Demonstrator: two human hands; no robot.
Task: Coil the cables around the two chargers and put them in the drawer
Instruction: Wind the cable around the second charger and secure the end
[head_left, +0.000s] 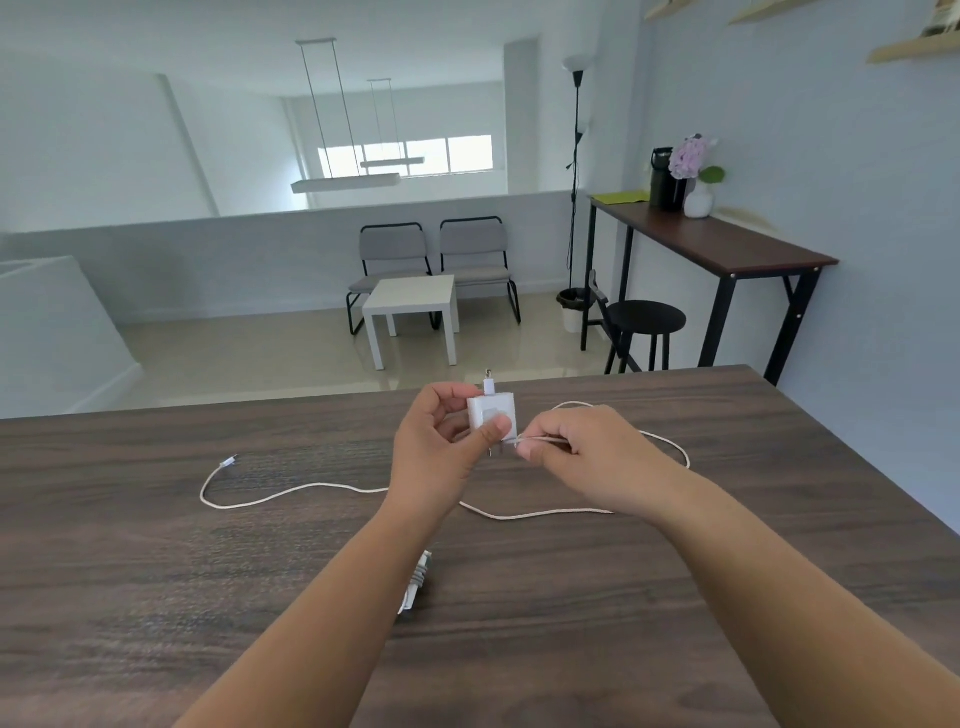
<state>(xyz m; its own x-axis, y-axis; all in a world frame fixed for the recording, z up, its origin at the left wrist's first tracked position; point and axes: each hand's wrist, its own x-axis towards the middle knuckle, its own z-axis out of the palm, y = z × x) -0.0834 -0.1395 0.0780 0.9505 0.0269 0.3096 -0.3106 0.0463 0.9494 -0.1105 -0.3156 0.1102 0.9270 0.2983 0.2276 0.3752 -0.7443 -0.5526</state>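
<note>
Left hand (441, 447): raised above the table, fingers and thumb curled round the white charger (492, 413); the thumb presses its near face, seemingly to keep the block steady for winding.
Right hand (582, 452): just right of the charger, fingertips pinching the cable (332, 487) close to where it meets the block; judged to be setting the first turn.
Charger in hand: held over the middle of the table, a white connector sticking up from its far end, metal prongs showing at the near end below the thumb.
Cable: pale and braided, not yet wound. From the right hand it loops out to the right, curves back along the table beneath both wrists, and runs left to a free plug (228, 461) lying on the wood.
Second charger (418, 582): lies on the table near the person, partly hidden under the left forearm; cord appears already wrapped round it, though little of it shows.
Table (156, 597): dark wood grain, bearing the slack cable and the second charger.
Drawer: not in view; its place cannot be told.
Stage: judged as one charger wrapped, the other at the start of coiling, with stowing not yet done.
Handling note: the long slack may drag or snag as it is drawn in.
Surroundings: two grey chairs (431, 265) and a small white table (413, 312) far off; a black stool (645, 322) and a tall side table (727, 249) with a flower vase (698, 195) at far right.
</note>
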